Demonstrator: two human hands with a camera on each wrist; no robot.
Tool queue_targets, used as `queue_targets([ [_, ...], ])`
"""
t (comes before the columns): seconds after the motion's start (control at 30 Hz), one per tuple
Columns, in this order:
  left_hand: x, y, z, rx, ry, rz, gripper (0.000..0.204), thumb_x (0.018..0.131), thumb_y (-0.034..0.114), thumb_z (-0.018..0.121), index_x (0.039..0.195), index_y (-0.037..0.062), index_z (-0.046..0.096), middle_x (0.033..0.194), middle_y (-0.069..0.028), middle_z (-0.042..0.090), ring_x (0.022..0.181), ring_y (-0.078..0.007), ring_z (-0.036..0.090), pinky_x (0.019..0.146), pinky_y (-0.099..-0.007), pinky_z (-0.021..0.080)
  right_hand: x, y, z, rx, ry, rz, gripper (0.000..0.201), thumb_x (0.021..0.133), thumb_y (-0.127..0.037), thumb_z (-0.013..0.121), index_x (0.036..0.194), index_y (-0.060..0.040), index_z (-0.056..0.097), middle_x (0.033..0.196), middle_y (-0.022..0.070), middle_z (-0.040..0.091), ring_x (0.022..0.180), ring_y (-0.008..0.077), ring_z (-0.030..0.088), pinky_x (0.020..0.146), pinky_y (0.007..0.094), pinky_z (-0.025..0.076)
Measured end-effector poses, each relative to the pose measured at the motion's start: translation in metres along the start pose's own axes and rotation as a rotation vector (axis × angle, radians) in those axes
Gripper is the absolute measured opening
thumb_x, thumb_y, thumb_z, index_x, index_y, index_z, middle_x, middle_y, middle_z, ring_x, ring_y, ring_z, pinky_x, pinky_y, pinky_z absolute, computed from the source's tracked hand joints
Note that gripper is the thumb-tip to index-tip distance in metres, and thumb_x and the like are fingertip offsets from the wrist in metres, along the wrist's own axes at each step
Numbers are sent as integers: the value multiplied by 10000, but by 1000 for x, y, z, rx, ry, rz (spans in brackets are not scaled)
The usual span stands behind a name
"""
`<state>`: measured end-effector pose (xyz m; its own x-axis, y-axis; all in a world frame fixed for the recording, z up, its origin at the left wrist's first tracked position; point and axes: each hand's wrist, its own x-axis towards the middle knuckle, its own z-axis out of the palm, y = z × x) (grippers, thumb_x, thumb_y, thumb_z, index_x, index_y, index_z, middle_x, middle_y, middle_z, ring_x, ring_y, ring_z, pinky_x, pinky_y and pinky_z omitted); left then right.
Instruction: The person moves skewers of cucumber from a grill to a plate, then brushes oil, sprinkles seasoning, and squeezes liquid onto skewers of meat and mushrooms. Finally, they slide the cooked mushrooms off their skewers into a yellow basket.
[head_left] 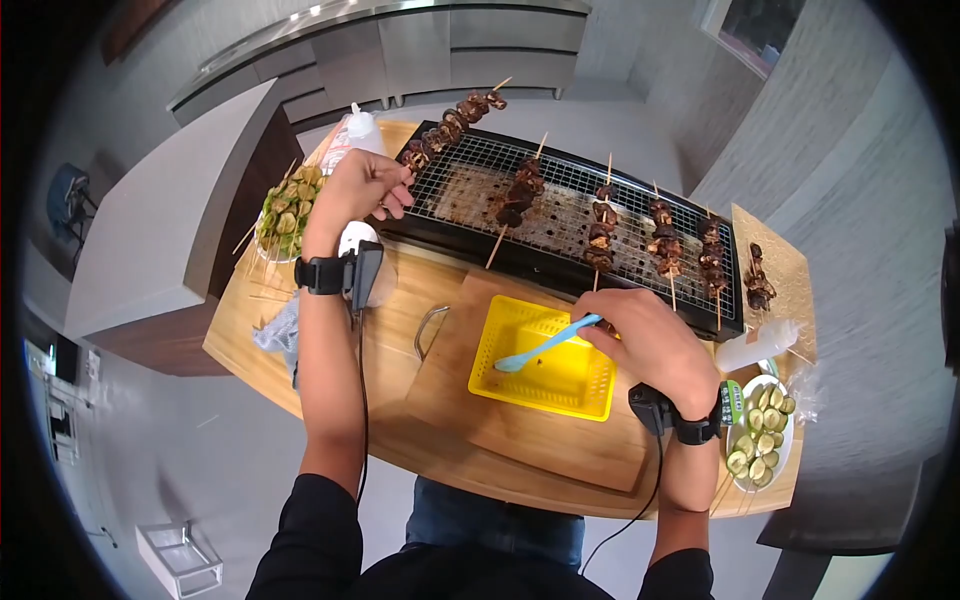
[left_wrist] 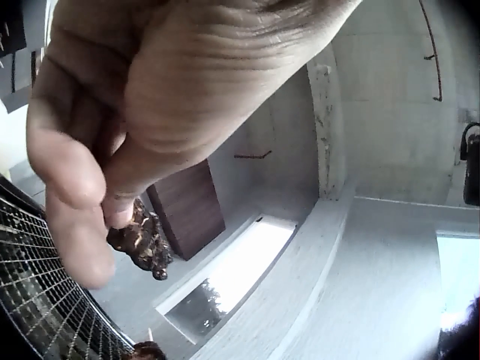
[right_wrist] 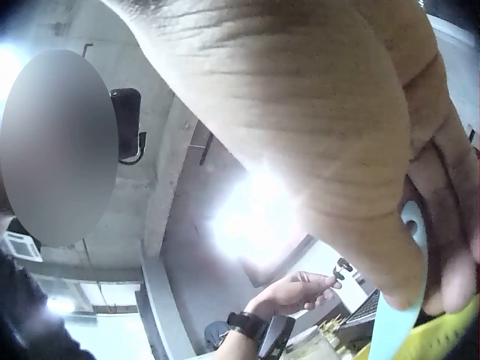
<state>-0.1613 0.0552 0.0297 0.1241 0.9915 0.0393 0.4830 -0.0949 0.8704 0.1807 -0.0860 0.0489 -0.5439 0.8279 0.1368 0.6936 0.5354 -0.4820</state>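
Observation:
My left hand (head_left: 362, 190) pinches the near end of a meat skewer (head_left: 447, 130) at the grill's left end; the skewer slants up and away. In the left wrist view, browned meat (left_wrist: 142, 241) shows just beyond the thumb and fingers of the left hand (left_wrist: 150, 97). My right hand (head_left: 650, 345) holds the handle of a light blue brush (head_left: 545, 345), its head low over the yellow basket (head_left: 612, 392). The right wrist view shows the blue handle (right_wrist: 397, 326) between thumb and fingers of the right hand (right_wrist: 330, 142). Several other meat skewers (head_left: 520, 195) lie across the grill (head_left: 460, 190).
A wooden board (head_left: 450, 400) lies under the basket. At the left are a plate of skewered green slices (head_left: 290, 205), a white bottle (head_left: 362, 130) and a cloth (head_left: 282, 330). At the right are another bottle (head_left: 755, 345), sliced zucchini (head_left: 762, 425) and one skewer (head_left: 758, 280) on a gold board.

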Motion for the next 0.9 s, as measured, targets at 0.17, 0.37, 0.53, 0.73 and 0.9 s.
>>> queue_targets([
  [0.17,-7,16,2,-14,-52,26,212,951,160,601,946,-27,702,731,-90,700,572,-126,660,470,-230,479,4,4,3,52,12,-91,153,843,-106,624,960,-11,647,854,170,646,839,380,619,734,444,498],
  [0.37,-12,21,5,48,-242,56,200,936,168,619,931,-10,710,724,-89,706,574,-122,664,472,-226,481,-4,1,-29,135,220,40,161,884,-120,637,999,-10,661,835,143,664,689,254,639,626,315,495],
  [0.53,-22,32,5,50,-281,51,188,938,150,609,955,-5,715,719,-84,705,564,-116,656,468,-226,477,-17,22,-50,-11,726,289,197,935,-187,625,1050,-35,674,755,87,673,654,137,620,574,270,456],
  [0.73,-24,39,11,56,-343,87,184,936,140,609,967,-6,717,725,-85,706,548,-111,643,464,-221,472,-13,34,-48,126,906,324,217,945,-207,616,1069,-38,672,667,56,641,589,109,604,553,254,449],
  [0.9,-25,40,13,75,-354,88,186,934,144,613,968,-5,718,728,-84,707,548,-104,640,457,-218,473,-9,40,-43,205,913,302,230,947,-224,617,1071,-38,672,666,48,646,592,110,613,556,249,456],
])
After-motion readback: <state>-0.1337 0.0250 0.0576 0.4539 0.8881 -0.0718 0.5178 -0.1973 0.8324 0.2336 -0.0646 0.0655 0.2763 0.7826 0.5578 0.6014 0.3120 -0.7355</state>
